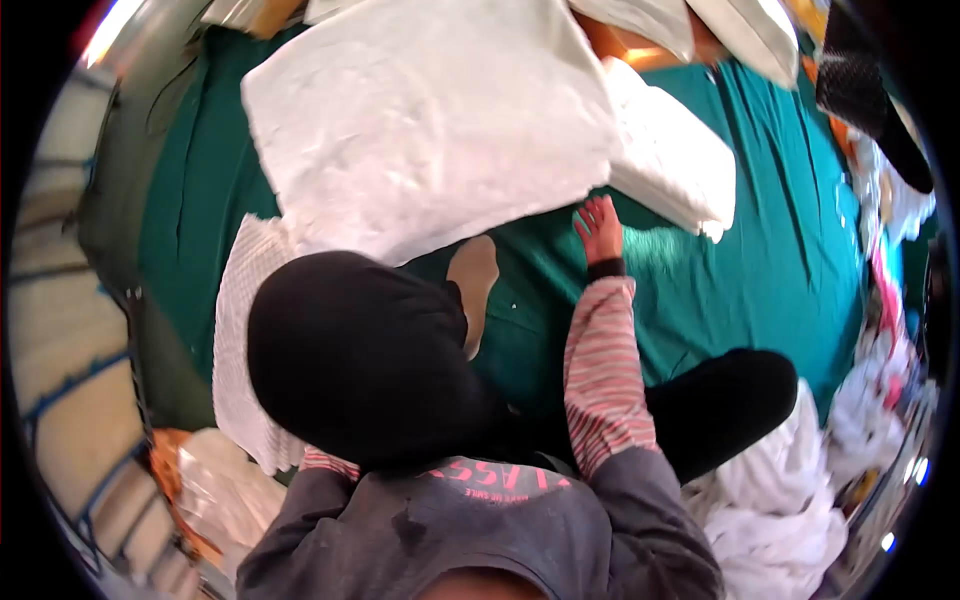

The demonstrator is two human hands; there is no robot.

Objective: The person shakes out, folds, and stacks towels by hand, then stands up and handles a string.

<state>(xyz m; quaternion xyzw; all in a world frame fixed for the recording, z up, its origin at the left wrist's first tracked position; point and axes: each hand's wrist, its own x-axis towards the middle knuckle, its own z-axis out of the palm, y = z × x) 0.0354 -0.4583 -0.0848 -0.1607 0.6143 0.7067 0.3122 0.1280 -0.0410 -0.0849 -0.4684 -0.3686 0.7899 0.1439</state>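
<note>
A large white cloth (430, 120) lies spread over the green sheet (690, 310) in front of me. My right hand (600, 230) is palm-down or nearly so on the green sheet, fingers stretched out and apart, close to the cloth's near right corner. Whether the fingertips touch the cloth I cannot tell. Just beyond that hand is a thick folded white cloth (675, 155). My left hand is hidden behind my raised left knee; only its striped cuff (330, 462) shows. A white waffle-textured cloth (240, 340) lies along the outer side of that knee.
My socked foot (473, 285) rests on the sheet near the cloth's edge. Crumpled white cloths (770, 500) lie behind my bent right knee (740, 400). A clear plastic bag (225, 480) is at the lower left, beside a rack with blue bars (75, 385). More folded white fabric (745, 35) lies at the top right.
</note>
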